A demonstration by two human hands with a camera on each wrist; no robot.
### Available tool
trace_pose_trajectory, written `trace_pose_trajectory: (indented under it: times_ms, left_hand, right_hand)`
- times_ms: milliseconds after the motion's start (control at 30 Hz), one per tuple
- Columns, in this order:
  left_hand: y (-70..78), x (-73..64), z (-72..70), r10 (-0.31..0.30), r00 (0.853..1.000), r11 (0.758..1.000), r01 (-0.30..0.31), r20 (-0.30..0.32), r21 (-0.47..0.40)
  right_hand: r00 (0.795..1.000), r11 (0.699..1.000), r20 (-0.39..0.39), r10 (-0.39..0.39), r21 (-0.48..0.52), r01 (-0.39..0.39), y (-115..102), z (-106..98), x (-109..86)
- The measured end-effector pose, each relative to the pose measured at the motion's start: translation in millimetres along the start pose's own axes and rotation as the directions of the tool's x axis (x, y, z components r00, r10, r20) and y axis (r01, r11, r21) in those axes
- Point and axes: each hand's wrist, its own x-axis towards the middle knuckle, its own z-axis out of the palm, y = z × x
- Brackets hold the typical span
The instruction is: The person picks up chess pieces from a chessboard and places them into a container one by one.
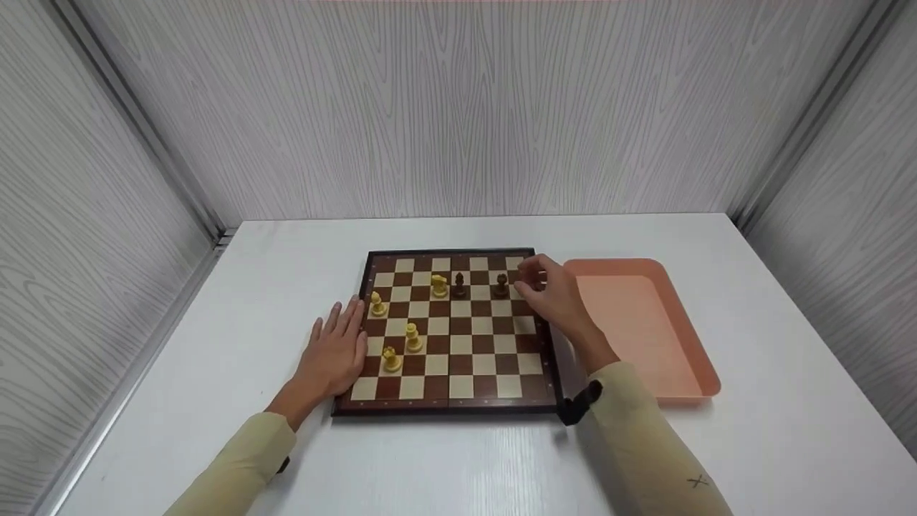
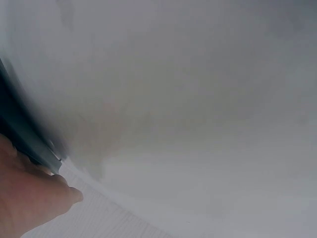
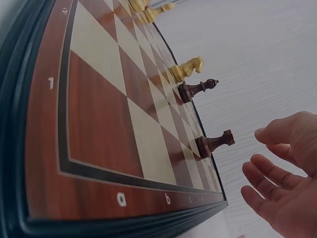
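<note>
A brown-and-cream chessboard (image 1: 483,365) lies on the white table. My left hand (image 1: 332,358) rests along its left edge, fingers extended. My right hand (image 1: 555,294) hovers over the board's right edge, thumb and fingers apart with nothing between them. Just left of those fingers stands a dark rook (image 1: 501,288), also visible in the right wrist view. Farther left are a dark bishop (image 1: 459,288) and, beside it, a cream knight (image 1: 439,288). A small cream piece (image 1: 377,307), a cream rook (image 1: 413,340) and a crowned cream piece (image 1: 391,361) stand nearer my left hand.
A shallow pink tray (image 1: 680,315) sits to the right of the board, partly behind my right forearm. Pale wood-grain panels (image 1: 458,107) enclose the table at the back and both sides.
</note>
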Motion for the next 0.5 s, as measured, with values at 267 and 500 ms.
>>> trace_pose_trajectory:
  times_ms: [267, 500]
  left_hand:
    - [0.2, -1.4, -0.3, -0.008, 1.000, 1.000, 0.008, -0.001, 0.001]
    - [1.0, 0.1, -2.4, -0.002, 1.000, 1.000, 0.001, 0.007, 0.016]
  right_hand:
    - [0.999, 0.999, 0.031, 0.026, 0.027, -0.027, 4.7, 12.1, 4.5]
    - [0.996, 0.995, 0.022, 0.086, -0.057, -0.085, 8.2, 18.3, 8.4]
